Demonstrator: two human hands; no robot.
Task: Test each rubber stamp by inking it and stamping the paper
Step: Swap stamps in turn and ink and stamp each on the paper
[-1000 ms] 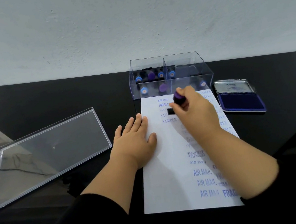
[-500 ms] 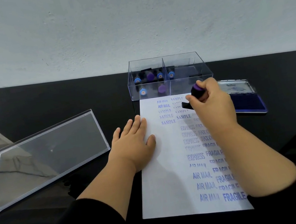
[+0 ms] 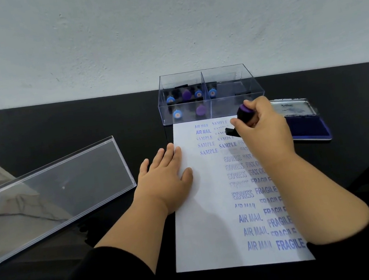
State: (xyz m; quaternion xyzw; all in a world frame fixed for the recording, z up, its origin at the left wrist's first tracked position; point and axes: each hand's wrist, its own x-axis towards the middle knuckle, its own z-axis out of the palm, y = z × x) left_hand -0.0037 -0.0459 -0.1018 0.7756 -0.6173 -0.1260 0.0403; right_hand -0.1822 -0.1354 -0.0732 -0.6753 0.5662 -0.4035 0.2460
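A white sheet of paper [image 3: 209, 220] lies on the black table, covered in blue prints reading AIR MAIL, SAMPLE, EXPRESS, FAX and FRAGILE. My right hand [image 3: 264, 132] grips a rubber stamp [image 3: 243, 116] with a purple knob and black base, tilted over the paper's upper right part. My left hand [image 3: 165, 178] lies flat on the paper's left edge. An open blue ink pad [image 3: 306, 126] sits just right of the paper. A clear plastic box [image 3: 229, 78] behind the paper holds several stamps with blue and purple knobs.
The box's clear lid [image 3: 51, 198] lies upside down on the table at the left. A pale wall rises behind the table's far edge. The black table [image 3: 80, 122] stretches left of the box.
My right hand lifted the stamp from the paper's upper middle, swung right toward the ink pad, and now holds it back over the upper right of the sheet. My left hand stayed put.
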